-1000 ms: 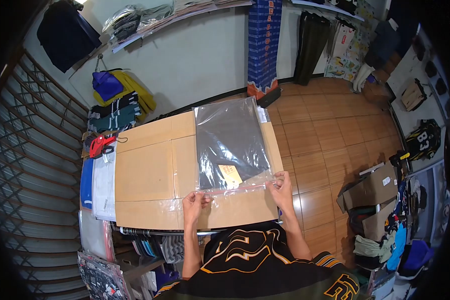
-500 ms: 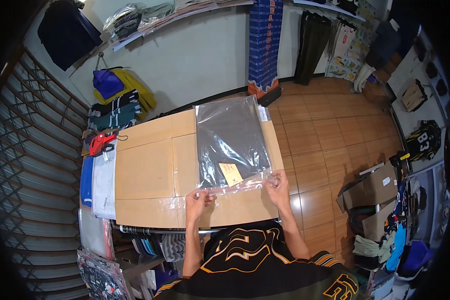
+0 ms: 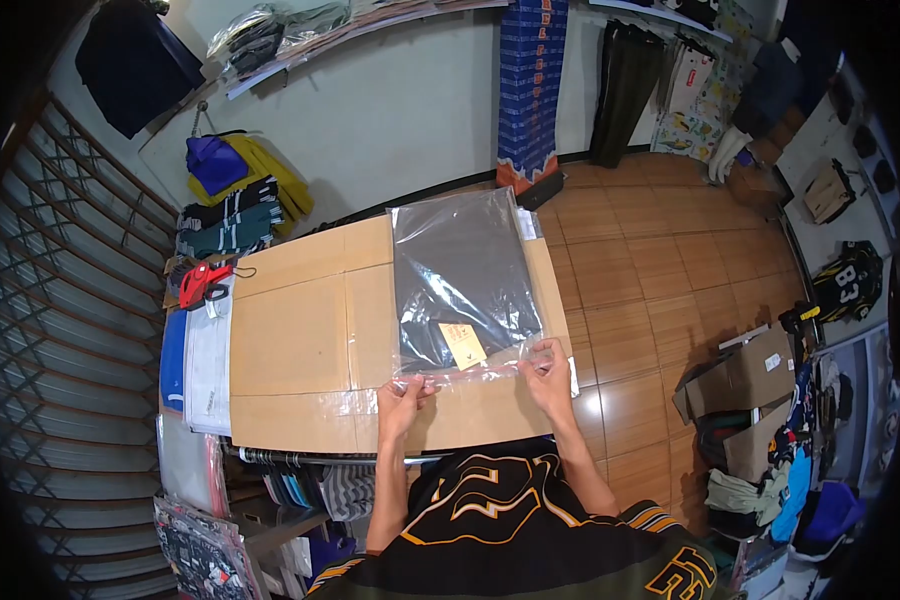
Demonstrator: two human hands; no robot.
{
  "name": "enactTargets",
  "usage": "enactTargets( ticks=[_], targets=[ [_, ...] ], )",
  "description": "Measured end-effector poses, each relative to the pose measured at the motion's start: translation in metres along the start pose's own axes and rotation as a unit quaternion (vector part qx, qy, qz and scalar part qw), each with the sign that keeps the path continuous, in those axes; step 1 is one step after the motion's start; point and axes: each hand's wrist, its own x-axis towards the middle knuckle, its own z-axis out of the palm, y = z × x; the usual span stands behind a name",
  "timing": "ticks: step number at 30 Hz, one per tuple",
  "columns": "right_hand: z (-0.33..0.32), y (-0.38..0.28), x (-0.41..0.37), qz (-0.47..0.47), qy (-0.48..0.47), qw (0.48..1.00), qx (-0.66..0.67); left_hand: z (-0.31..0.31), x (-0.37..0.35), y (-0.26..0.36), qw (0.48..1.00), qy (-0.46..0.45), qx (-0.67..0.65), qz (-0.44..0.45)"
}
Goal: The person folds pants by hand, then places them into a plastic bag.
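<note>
A clear plastic bag with a folded dark garment inside lies flat on the cardboard-topped table. Near its lower end a yellow tag shows through the plastic. My left hand pinches the left corner of the bag's near edge, where a reddish strip runs across. At the right corner of that same edge, my right hand is closed on the plastic, thumb and fingers together. Both forearms reach in from the black jersey below.
Cardboard covers the tabletop. On its left sit a red tape dispenser, white packets and a blue packet. Folded clothes are stacked at the back left. An open carton stands on the right.
My left hand has shifted slightly right along the bag's near edge, and my right hand slightly left. The bag's near edge has slackened a little.
</note>
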Motion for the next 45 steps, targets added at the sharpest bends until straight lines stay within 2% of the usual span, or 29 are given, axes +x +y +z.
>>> enactTargets(
  ticks=[4,7,11,13,16,18,24,28,30,32,37,39,42,45],
  targets=[
    [-0.001,0.002,0.002,0.013,-0.031,0.999,-0.003,0.005,-0.005,0.009,0.998,0.008,-0.052,-0.025],
    [0.000,-0.010,-0.001,0.056,-0.057,0.997,0.011,0.014,-0.011,0.024,0.998,-0.002,-0.034,-0.044],
    [0.008,-0.006,-0.003,0.027,-0.034,0.999,0.007,0.015,-0.002,0.007,0.999,-0.012,-0.027,-0.024],
    [0.011,-0.001,-0.003,0.008,-0.024,1.000,0.000,0.014,-0.001,0.001,1.000,-0.003,-0.003,0.013],
    [0.012,-0.001,-0.003,-0.018,-0.013,1.000,0.007,0.014,-0.001,0.002,1.000,-0.010,0.006,0.012],
    [0.010,-0.004,-0.003,0.024,-0.027,0.999,-0.005,0.016,-0.003,0.006,1.000,-0.008,-0.007,-0.006],
    [0.016,-0.011,-0.005,0.055,-0.054,0.997,0.021,0.024,-0.007,0.022,0.999,-0.027,-0.006,-0.031],
    [0.020,-0.005,-0.004,0.037,-0.057,0.998,0.009,0.024,0.000,0.009,0.999,-0.025,0.013,-0.018],
    [0.023,0.001,-0.003,-0.018,-0.039,0.999,0.033,0.022,0.003,0.003,0.999,-0.031,0.017,-0.008],
    [0.023,0.001,-0.003,-0.020,-0.036,0.999,0.025,0.022,0.003,0.001,0.999,-0.036,0.021,0.003],
    [0.022,-0.006,-0.002,-0.013,-0.049,0.999,-0.003,0.029,-0.003,0.016,0.999,-0.032,0.025,-0.033],
    [0.022,-0.009,-0.003,0.032,-0.098,0.995,-0.013,0.032,-0.002,0.018,0.998,-0.044,0.042,-0.031],
    [0.028,-0.006,-0.005,-0.023,-0.078,0.997,-0.002,0.035,-0.003,0.016,0.996,-0.055,0.072,-0.017],
    [0.027,-0.003,-0.004,-0.009,-0.092,0.995,-0.022,0.036,-0.005,0.015,0.994,-0.051,0.096,0.001]
  ],
)
